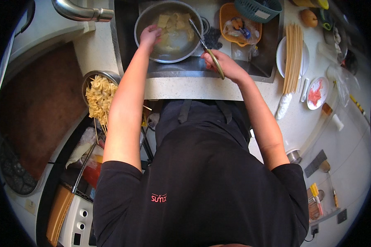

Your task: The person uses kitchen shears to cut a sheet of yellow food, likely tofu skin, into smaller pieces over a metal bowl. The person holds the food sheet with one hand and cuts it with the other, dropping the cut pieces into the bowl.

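Note:
A round metal basin [173, 56] stands in the sink, with pale, thin flat food pieces [176, 22] in cloudy liquid. Over the basin's left side is my left hand [151, 36]; its fingertips are near the pieces, and whether they pinch one cannot be told. My right hand [223, 63] holds long metal tongs or scissors with olive-green handles [215, 63], whose tip reaches over the basin's right side. Beside my left forearm, a metal bowl [86, 78] is filled with skewered, folded yellowish food [100, 92], its sticks pointing down.
An orange basket [224, 15] with plastic packets and a teal basket [259, 9] are in the sink's right side. Bamboo skewers [293, 58] lie across a white plate [279, 57]. A small dish [323, 103] holds pink paste. A faucet pipe [80, 10] crosses the upper left.

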`<state>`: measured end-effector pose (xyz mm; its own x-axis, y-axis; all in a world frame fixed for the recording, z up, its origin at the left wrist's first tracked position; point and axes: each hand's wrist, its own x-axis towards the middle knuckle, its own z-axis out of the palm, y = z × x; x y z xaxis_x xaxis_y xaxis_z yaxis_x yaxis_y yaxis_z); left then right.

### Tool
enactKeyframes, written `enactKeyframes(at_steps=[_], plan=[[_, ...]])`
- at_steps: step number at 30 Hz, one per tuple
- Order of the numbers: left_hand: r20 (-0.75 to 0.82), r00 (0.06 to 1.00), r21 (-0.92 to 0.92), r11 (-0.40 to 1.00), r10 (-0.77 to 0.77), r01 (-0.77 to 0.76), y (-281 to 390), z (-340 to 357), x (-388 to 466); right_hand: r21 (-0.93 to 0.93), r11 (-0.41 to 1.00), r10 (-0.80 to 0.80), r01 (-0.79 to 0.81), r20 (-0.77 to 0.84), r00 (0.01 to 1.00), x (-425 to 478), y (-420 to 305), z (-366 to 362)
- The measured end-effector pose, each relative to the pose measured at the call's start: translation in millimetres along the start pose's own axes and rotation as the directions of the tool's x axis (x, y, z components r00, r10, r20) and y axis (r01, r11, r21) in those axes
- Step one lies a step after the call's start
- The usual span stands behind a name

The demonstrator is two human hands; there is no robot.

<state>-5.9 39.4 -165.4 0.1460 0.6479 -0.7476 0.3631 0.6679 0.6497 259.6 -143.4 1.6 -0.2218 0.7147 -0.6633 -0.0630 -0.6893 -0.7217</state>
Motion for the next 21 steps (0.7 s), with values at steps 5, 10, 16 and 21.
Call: enactKeyframes(at_steps=[5, 10, 16, 21], plan=[[0.256, 0.961, 0.804, 0.531, 0.100, -0.269, -43, -2, 13, -0.018, 0.999, 0.031, -0.031, -0.012, 0.999, 2, 8, -6], [0.411, 0.906, 0.859, 0.290, 0.099, -0.421, -61, 23, 10, -0.053, 0.998, 0.035, -0.038, -0.063, 0.997, -1, 18, -9], [0.369, 0.912, 0.179, 0.977, -0.177, 0.118, -44, 34, 14, 0.004, 0.999, 0.054, -0.053, -0.063, 0.997, -3, 17, -13], [-0.209, 0.936, 0.514, 0.846, 0.284, -0.142, -28, 10, 9, 0.018, 0.999, 0.041, -0.040, -0.089, 0.995, -2, 15, -10]])
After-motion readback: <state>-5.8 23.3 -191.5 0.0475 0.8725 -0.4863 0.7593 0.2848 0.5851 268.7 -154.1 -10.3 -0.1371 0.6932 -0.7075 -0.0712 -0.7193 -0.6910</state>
